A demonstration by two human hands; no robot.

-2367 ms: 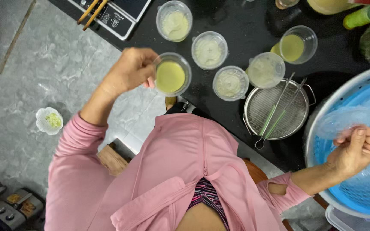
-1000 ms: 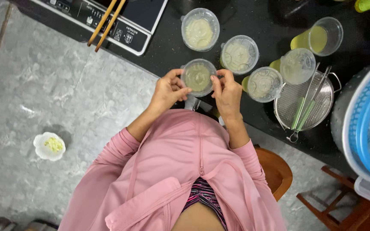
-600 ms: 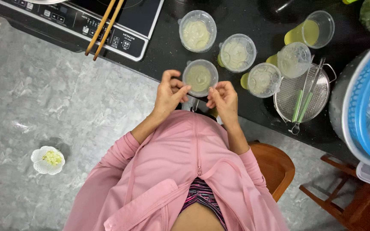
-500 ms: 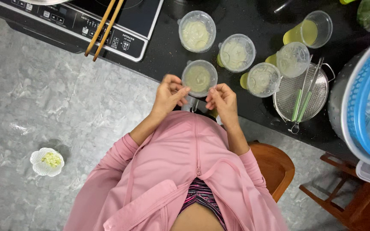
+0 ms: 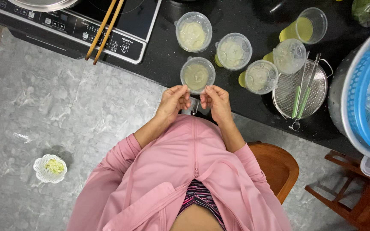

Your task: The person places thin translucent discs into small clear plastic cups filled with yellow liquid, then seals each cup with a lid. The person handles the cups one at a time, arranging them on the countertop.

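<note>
Black stone makes up the tabletop (image 5: 168,64) before us, with a grey marbled floor (image 5: 43,111) below it. At the right stands a big metal bowl holding a blue basket (image 5: 365,98). A flat cooktop (image 5: 78,25) lies at the upper left with wooden chopsticks (image 5: 103,28) across it. A round metal strainer (image 5: 298,87) carries green-handled tongs (image 5: 302,92). Four lidded clear cups of pale liquid (image 5: 234,51) sit in a cluster, and an open cup of yellow-green liquid (image 5: 307,25) stands behind them. Our lidded cup (image 5: 197,75) sits at the tabletop's near edge. Our left hand (image 5: 174,102) and right hand (image 5: 216,100) pinch its lid rim from either side, fingers curled narrow. A small white dish (image 5: 50,168) rests on the floor.
</note>
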